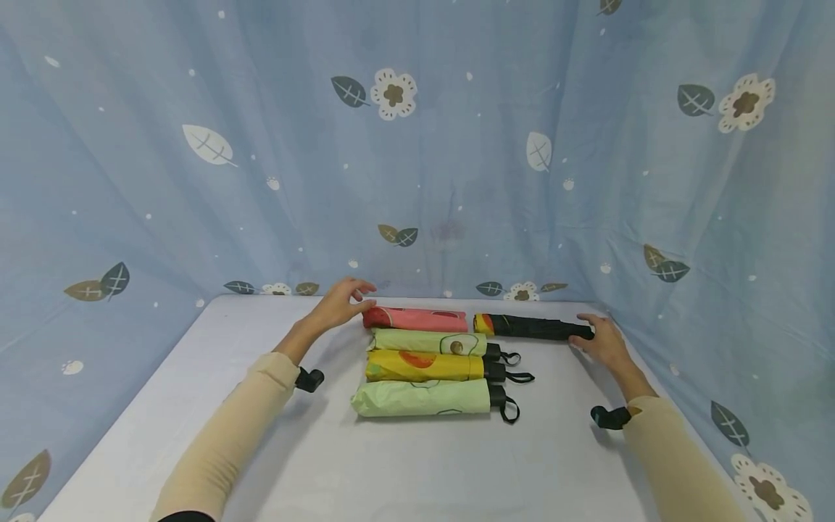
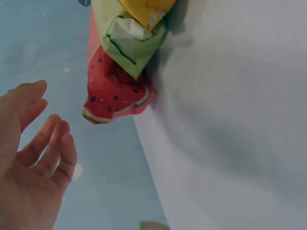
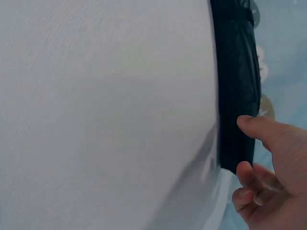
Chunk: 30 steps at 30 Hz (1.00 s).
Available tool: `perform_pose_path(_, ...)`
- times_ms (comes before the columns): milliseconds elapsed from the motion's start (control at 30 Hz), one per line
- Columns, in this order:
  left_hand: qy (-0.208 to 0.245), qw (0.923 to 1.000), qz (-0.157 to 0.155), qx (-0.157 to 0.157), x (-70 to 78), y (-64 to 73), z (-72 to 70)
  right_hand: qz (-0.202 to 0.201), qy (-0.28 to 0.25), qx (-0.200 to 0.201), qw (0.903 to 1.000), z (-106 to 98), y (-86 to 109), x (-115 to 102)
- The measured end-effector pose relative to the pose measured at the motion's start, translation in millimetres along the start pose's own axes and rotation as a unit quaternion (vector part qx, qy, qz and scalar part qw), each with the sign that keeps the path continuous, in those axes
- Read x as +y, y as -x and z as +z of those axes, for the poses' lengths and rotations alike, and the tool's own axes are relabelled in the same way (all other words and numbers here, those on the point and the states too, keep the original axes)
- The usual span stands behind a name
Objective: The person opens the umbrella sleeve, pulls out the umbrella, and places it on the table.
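Note:
My left hand [image 1: 341, 301] is at the left end of a pink watermelon-print folding umbrella [image 1: 424, 320]. In the left wrist view its fingers [image 2: 48, 153] are loosely bent and stand apart from the umbrella's red, seeded end [image 2: 112, 91]. At the back right lies a black folding umbrella [image 1: 535, 328] with a yellow and red left end. My right hand [image 1: 605, 342] is at its right end, holding nothing firmly. The right wrist view shows the thumb [image 3: 249, 122] over the black cloth [image 3: 236, 86] and the other fingers just past the end.
In front of the pink umbrella, a light green umbrella [image 1: 424, 341], a yellow one [image 1: 450, 368] and another green one [image 1: 417, 400] lie side by side, wrist straps to the right. They rest on a white table [image 1: 404, 471]. A blue patterned curtain [image 1: 443, 159] hangs behind and alongside.

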State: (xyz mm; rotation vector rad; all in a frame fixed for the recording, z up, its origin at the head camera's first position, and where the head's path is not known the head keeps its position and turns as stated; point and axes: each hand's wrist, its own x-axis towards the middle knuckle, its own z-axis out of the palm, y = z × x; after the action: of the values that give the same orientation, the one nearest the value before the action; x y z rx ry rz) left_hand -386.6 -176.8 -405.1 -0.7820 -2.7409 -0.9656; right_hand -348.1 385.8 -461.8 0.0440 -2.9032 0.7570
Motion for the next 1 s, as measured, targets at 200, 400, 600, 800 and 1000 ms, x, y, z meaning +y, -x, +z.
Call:
perform_pose_path(200,-0.002,0.9992,0.040,0.003,6.6,1.9,0.4,-0.029,0.008,0.040,0.9987,1,-2.2,-13)
perform_pose_path(400,0.019,0.9983,0.053,-0.018,8.0,8.2,5.0,-0.057,0.003,0.060,0.9966,7,0.7,-28)
perform_pose_path(600,0.044,0.9967,0.050,-0.045,14.2,9.5,8.8,-0.087,-0.017,0.064,0.9940,10,0.9,-40)
perform_pose_path(800,0.050,0.9952,0.058,-0.061,14.3,9.4,15.9,-0.103,-0.042,0.047,0.9927,13,4.0,-55)
perform_pose_path(1000,0.070,0.9922,0.062,-0.082,16.9,10.1,19.6,-0.104,-0.059,0.022,0.9927,15,9.0,-67)
